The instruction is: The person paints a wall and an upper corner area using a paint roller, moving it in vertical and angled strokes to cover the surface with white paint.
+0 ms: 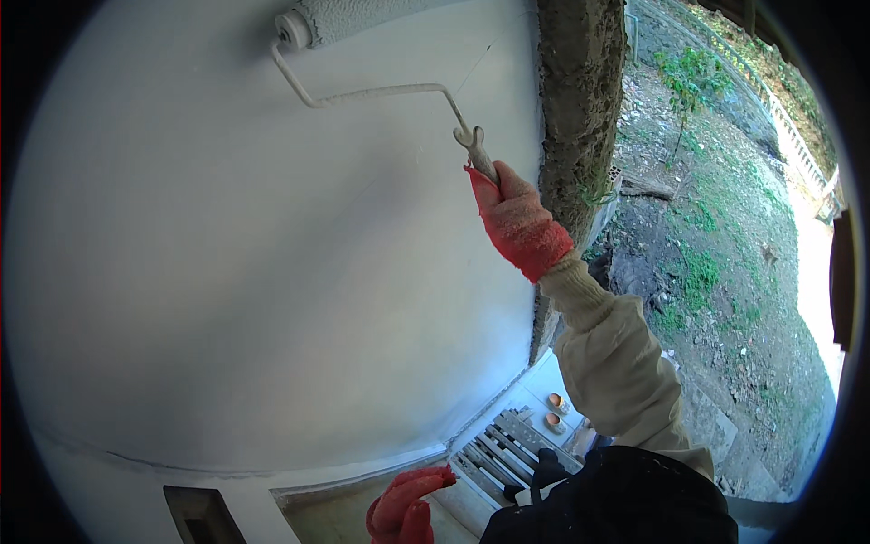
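Observation:
My right hand [526, 222], in a red work glove, reaches up with its fingers wrapped round the handle of a paint roller [367, 94]. The roller's bent wire frame runs up and left to a thick, pale, textured sleeve [362, 16], partly cut off by the upper edge of the view. That sleeve lies at the white wall [254, 236]; whether it presses on the surface I cannot tell. Low in the view is my left hand [403, 508], also red-gloved, with curled fingers, a gap between them and nothing visible inside. Its lower part is cut off.
A rough, bare-edged pillar [580, 109] bounds the wall on the right. Beyond it slopes stony, grassy ground [725, 263]. Below me are slatted grey boards [507, 453] and two small orange-lined things [555, 421]. A dark recess [201, 515] opens at lower left.

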{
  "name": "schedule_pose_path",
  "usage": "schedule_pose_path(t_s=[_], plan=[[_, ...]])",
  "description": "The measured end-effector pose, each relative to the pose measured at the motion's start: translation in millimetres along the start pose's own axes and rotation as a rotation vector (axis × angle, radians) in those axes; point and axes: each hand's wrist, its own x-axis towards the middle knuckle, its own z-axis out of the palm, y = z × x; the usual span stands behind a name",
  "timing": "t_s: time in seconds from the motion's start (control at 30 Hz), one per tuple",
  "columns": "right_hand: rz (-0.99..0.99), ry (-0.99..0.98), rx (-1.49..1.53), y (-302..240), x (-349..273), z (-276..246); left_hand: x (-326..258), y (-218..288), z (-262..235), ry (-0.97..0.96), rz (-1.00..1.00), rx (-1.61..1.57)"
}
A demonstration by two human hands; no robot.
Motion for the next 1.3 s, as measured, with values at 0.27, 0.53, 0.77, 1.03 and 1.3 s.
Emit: schedule_pose_path(t_s=[0.27,0.53,0.77,1.03,1.3], plan=[[0.077,-0.123,-0.298,156.0,-154.5,-18.3,-22.7,-52.9,10.5,0.020,-0.120,0.020],[0.648,-0.500,-0.463,365.5,-375.5,-48.5,-52.7,-196.8,58.5,0.008,-0.433,-0.109],[0.872,-0.766,-0.664,478.8,-431.8,-34.6,-67.3,-249.4,80.4,0.033,-0.563,-0.113],[0.725,-0.819,-0.719,405.3,-433.5,-56.3,-75.0,-233.1,56.6,0.075,-0.567,-0.247],[0.200,-0.759,-0.825,270.3,-293.9,-55.8,-36.2,-111.1,13.7,0.041,-0.301,-0.301]])
